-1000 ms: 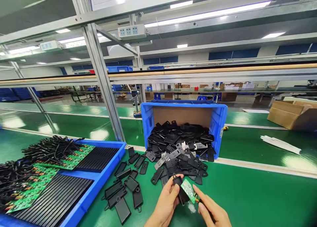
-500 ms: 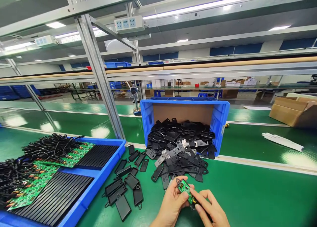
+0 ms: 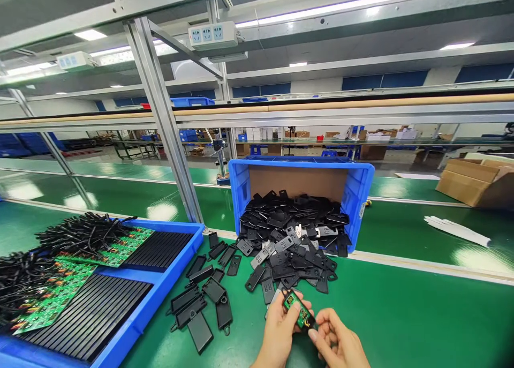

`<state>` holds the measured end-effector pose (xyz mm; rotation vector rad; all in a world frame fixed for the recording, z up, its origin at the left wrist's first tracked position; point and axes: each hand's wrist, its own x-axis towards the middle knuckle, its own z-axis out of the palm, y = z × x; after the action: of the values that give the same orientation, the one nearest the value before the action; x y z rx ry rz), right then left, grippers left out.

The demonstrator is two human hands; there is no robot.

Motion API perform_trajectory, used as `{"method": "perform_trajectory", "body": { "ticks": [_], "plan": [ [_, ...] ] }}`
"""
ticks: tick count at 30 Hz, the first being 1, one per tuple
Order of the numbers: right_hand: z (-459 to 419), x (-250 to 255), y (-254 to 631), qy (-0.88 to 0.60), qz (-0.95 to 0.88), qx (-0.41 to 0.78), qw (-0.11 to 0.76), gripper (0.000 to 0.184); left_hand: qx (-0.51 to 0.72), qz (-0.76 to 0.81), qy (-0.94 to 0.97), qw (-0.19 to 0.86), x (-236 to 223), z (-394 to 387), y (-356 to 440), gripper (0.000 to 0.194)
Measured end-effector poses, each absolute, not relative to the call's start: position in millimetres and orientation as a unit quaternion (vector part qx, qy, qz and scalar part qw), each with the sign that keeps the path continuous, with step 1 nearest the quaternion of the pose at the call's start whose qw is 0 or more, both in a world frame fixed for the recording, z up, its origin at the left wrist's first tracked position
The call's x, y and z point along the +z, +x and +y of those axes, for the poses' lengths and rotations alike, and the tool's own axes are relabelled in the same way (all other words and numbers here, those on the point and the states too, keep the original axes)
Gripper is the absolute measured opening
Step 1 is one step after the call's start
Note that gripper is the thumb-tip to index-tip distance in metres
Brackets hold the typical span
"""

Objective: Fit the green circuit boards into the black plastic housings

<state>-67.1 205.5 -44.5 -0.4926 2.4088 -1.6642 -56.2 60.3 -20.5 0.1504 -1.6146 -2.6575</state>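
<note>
My left hand (image 3: 279, 325) is closed around a small black plastic case with a green circuit board (image 3: 296, 310) in it, the thumb lying on the board. A small digit display shows at the board's upper end, and thin yellowish wires at its lower end. My right hand (image 3: 339, 338) has its fingers curled, thumb and forefinger closed at the case's lower end, around what looks like the board's black cable; most of it is hidden by the fingers. Left of my hands lie several black case shells (image 3: 201, 330), some with loops. Ahead is a heap of flat black covers (image 3: 285, 255).
A blue crate (image 3: 301, 164) on its side holds more black covers. At left, a blue tray (image 3: 160, 293) carries green boards with black cables (image 3: 88, 239) and rows of black cases. A metal post (image 3: 160, 116), white glove (image 3: 458, 231) and cardboard box (image 3: 474, 180) stand or lie farther off.
My right fingers have drawn back from the board's face to the case's lower end. My left thumb has moved up the board, and the case has shifted slightly left.
</note>
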Motion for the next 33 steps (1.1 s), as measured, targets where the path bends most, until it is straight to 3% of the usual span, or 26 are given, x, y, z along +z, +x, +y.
{"method": "perform_trajectory", "body": {
  "ticks": [3, 8, 15, 18, 22, 28, 30, 33],
  "plan": [
    [204.1, -40.1, -67.4, -0.185, 0.815, -0.537, 0.117, 0.055, -0.844, -0.534, 0.047, 0.022, -17.9, 59.4, -55.0, 0.049],
    [203.9, -48.5, -70.0, -0.162, 0.762, -0.603, 0.173, 0.06, -0.833, -0.551, 0.031, 0.033, -17.8, 59.4, -53.1, 0.054],
    [202.5, -52.2, -72.7, -0.155, 0.812, -0.551, 0.114, 0.06, -0.829, -0.557, 0.014, 0.047, -17.3, 61.3, -49.7, 0.054],
    [198.4, -52.1, -70.6, -0.159, 0.807, -0.556, 0.123, 0.06, -0.828, -0.556, 0.025, 0.067, -18.5, 61.4, -52.0, 0.053],
    [196.2, -37.4, -85.6, -0.227, 0.819, -0.508, 0.141, 0.056, -0.867, -0.492, 0.081, 0.015, -18.6, 58.6, -59.8, 0.055],
    [209.3, -0.3, -161.1, -0.175, 0.919, -0.345, -0.076, 0.027, -0.864, -0.484, 0.135, 0.014, -15.2, 53.6, -66.0, 0.055],
    [212.2, 1.9, -180.3, -0.158, 0.927, -0.321, -0.111, 0.03, -0.867, -0.48, 0.136, 0.009, -17.1, 53.3, -66.9, 0.058],
    [213.4, -1.6, -192.5, -0.16, 0.927, -0.311, -0.132, 0.019, -0.881, -0.461, 0.109, 0.003, -24.3, 54.7, -68.3, 0.066]
  ]
}}
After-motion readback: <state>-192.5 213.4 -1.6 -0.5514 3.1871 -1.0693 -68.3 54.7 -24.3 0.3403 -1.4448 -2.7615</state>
